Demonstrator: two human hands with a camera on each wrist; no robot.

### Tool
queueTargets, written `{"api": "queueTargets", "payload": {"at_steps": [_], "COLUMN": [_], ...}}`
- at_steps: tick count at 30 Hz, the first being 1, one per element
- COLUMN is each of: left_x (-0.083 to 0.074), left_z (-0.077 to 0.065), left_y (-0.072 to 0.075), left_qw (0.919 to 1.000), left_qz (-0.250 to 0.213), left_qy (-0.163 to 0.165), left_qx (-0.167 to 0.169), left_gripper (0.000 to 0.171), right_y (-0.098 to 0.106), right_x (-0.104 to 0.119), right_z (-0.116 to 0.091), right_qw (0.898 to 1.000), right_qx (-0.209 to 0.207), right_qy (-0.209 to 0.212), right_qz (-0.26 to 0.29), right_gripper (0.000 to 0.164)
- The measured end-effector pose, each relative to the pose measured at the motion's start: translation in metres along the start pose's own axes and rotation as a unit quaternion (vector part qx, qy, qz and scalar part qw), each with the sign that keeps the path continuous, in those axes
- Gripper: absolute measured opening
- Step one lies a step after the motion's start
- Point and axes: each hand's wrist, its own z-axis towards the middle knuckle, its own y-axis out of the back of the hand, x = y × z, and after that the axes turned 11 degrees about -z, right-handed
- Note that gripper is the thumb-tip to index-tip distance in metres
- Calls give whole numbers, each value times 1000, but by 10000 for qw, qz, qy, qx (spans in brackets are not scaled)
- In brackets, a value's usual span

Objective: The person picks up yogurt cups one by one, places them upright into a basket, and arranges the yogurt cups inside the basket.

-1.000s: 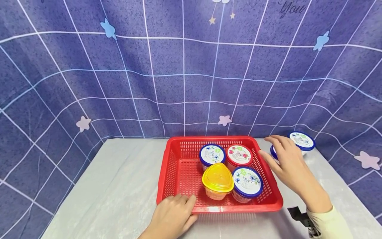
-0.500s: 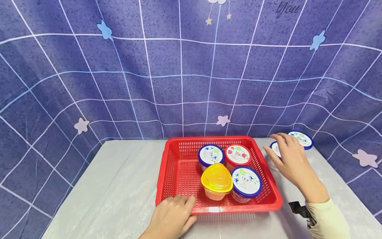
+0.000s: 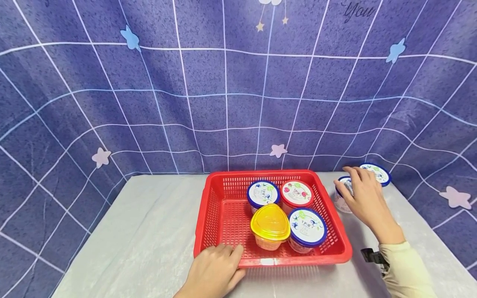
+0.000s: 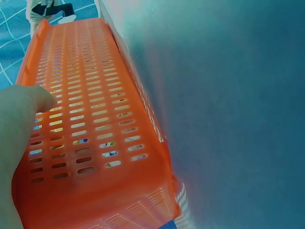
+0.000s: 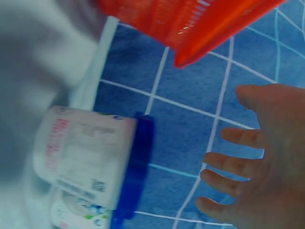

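My left hand (image 3: 214, 269) grips the near rim of a red plastic basket (image 3: 201, 215), fingers over the edge and thumb on the outer wall (image 4: 95, 105). Inside stand two blue-lidded tubs (image 3: 263, 193) (image 3: 307, 227), a red-lidded tub (image 3: 297, 193) and a yellow-lidded cup (image 3: 271, 225). My right hand (image 3: 367, 200) hovers beyond the basket's right side, over a blue-lidded tub (image 3: 341, 203) that it partly hides. In the right wrist view, the hand's fingers (image 5: 233, 164) are spread apart from that tub (image 5: 86, 152), which stands upright on the table.
Another blue-lidded tub (image 3: 376, 174) stands behind my right hand, near the table's back right corner. A grey-white table (image 3: 138, 231) lies under everything. A purple-blue curtain (image 3: 208, 107) with grid lines and stars hangs along the back and sides.
My right hand has shifted slightly, uncovering more of the blue-lidded tub below it. My left hand keeps its hold on the basket, whose contents look the same.
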Motion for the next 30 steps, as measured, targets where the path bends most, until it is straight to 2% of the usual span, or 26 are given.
{"api": "queueTargets", "payload": {"at_steps": [8, 16, 24, 30], "left_x": [-1, -2, -3, -3], "left_z": [0, 2, 3, 2], "left_y": [1, 3, 5, 4], "left_qw": [9996, 9990, 9987, 9983], "left_qz": [-68, -75, -65, -64], "left_qy": [120, 183, 239, 274], "left_qx": [261, 390, 455, 505], "left_gripper": [40, 40, 39, 39], "right_y": [-24, -43, -58, -59], "right_x": [-15, -30, -39, -39], "right_z": [-5, -11, -18, -20], "right_qw": [9998, 9998, 9955, 9938], "right_qx": [126, 93, 695, 786], "right_qy": [-161, -102, -352, -484], "right_qz": [-9, -111, -547, -617], "right_gripper": [53, 57, 62, 60]}}
